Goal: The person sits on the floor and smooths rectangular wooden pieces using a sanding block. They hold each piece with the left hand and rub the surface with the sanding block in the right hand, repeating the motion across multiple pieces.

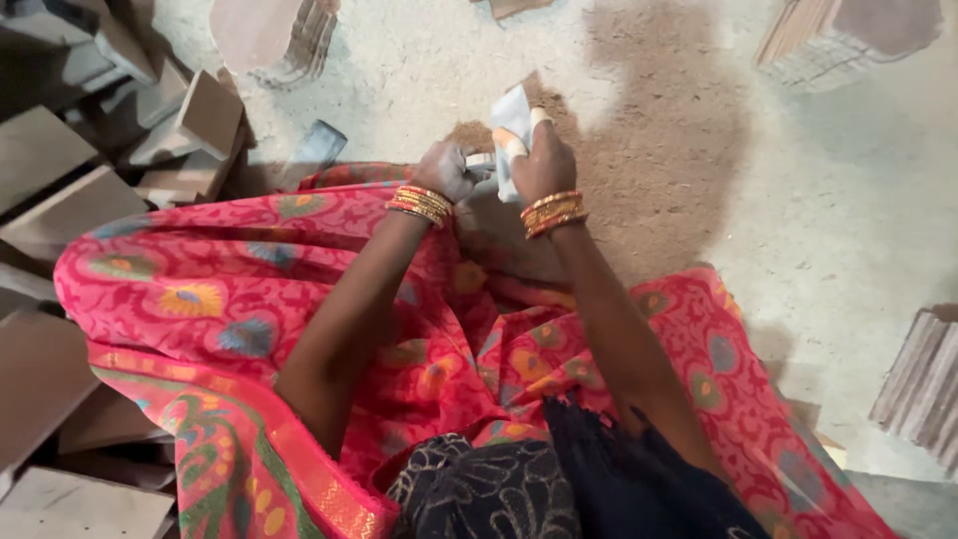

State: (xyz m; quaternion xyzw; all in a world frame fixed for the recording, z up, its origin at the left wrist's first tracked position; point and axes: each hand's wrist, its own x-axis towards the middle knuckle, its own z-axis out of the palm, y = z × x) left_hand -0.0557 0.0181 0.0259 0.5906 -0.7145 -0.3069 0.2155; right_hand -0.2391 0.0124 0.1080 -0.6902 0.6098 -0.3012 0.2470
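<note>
Red patterned cloth [230, 299] is spread over the lap. Just beyond it, a small pale piece [512, 125] is clenched in the right hand [544, 165] and steadied by the left hand [446, 170]; slipping onto the sawdust patch [649, 150] seems possible if either grip loosens.

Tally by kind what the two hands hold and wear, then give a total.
Hands: 2, left hand, right hand
Pale sheet in the right hand: 1
Bangle stacks: 2, left wrist, right wrist
Taped fingers: 2
Total: 7
</note>
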